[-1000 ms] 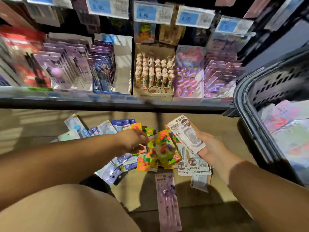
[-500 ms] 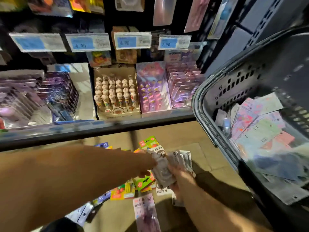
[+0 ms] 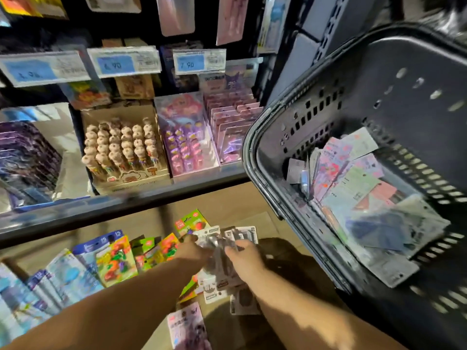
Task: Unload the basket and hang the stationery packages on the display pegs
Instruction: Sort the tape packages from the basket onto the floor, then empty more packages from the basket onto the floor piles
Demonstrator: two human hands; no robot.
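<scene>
Motion blur smears the white-carded clear blister packages [image 3: 214, 236] where the left hand [image 3: 194, 251] and right hand [image 3: 246, 260] meet, hiding each grip. The dark grey perforated plastic basket [image 3: 366, 79] runs past the right edge.

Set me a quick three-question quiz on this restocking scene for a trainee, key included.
1. True or false: the basket is empty.
2. Where do the left hand and right hand meet? A) inside the basket B) on the white packages over the floor C) on the basket's rim
3. Fill in: the green and orange packages lie on the floor to the ___ of both hands.
Key: 1 false, flat packages lie in it; 2 B; 3 left.
</scene>
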